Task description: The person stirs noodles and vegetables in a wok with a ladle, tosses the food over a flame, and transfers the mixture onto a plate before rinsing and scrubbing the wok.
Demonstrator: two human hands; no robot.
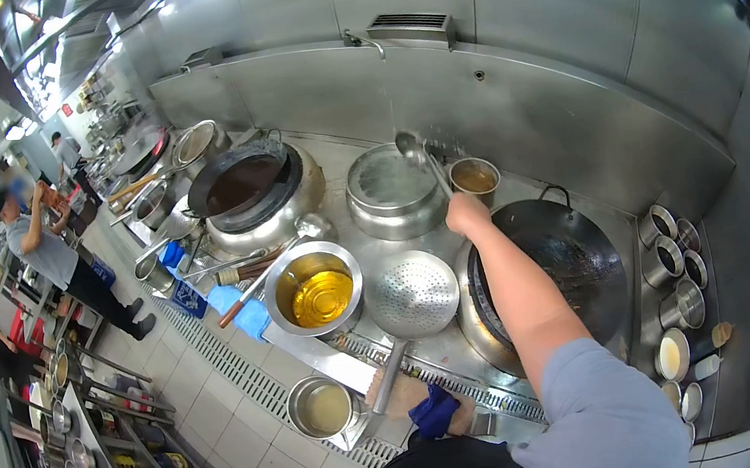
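My right hand (467, 213) is closed around the handle of a metal ladle (408, 143), whose bowl is at the back, by the rim of a round steel pot of water (391, 178). Just behind the hand stands a small steel pot of brown liquid (475, 178). A large dark wok (556, 253) lies under my right forearm. Left of the arm are a perforated strainer (411, 294) and a steel pot with yellow oil (321, 298). My left hand is out of view.
Another wok with dark liquid (240, 183) sits on the left burner. A faucet (366, 43) is on the back wall. Small metal containers (681, 304) line the right side. A pot of cloudy liquid (324, 408) is at the front edge. Several people stand far left.
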